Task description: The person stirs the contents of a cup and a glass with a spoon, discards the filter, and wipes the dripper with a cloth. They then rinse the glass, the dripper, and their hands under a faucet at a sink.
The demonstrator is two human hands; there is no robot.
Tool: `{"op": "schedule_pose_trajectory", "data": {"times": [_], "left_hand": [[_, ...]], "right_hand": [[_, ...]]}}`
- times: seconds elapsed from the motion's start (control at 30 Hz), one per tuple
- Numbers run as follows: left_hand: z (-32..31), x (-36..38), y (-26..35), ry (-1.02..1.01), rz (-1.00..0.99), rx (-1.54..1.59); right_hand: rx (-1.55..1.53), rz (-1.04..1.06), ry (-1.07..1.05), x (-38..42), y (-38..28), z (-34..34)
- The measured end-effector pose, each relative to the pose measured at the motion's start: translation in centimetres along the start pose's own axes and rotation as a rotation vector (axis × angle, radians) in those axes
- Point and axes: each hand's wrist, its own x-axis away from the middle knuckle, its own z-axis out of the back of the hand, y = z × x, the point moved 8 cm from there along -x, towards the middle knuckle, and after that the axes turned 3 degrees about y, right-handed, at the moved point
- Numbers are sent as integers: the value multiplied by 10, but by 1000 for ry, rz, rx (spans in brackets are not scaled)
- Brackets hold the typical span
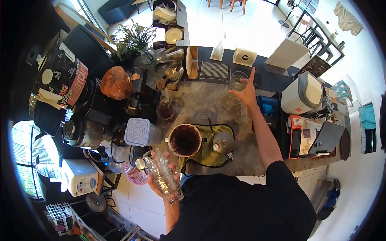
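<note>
**Two glasses, two hands at the coffee table**

The left hand [163, 180] is pulled in close to the body, off the near edge of the table [237, 132], over the tiled floor. Its grip is wrapped around a clear faceted glass [164, 175], fingers and thumb pressed against the sides, the glass tilted slightly with its mouth toward the table.

The right hand [246, 91] is stretched out to the far side of the table. Its grip is spread, the index finger pointing up and away, the other fingers loosely curled beside a second clear glass [238, 81] that stands upright near the far edge, just in front of a metal drip tray [214, 71]. The fingers are at the rim of that glass; whether they actually touch it cannot be told.

Between the two hands, near the table's front edge, a round dripper with dark coffee grounds [184, 140] sits on an olive cloth [209, 150], with a small metal kettle [223, 142] just beside it on the same cloth. A white square lidded container [138, 131] stands at the left edge, and a small cup of dark liquid [166, 111] sits further back.
</note>
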Motion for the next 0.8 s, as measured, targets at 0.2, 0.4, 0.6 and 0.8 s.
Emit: {"op": "schedule_pose_trajectory", "data": {"times": [0.2,0.4,0.6,0.8], "left_hand": [[4,2,1,-21,-11,-7],[7,4,4,-32,-17,-21],[6,3,5,-19,-32,-30],[9,0,5,0,-29,14]], "right_hand": [[-78,18,-6,0,9,-1],[-76,60,8,-1,4,3],[-72,127,77,-11,-17,25],[-117,230,136,-20,-63,28]]}}
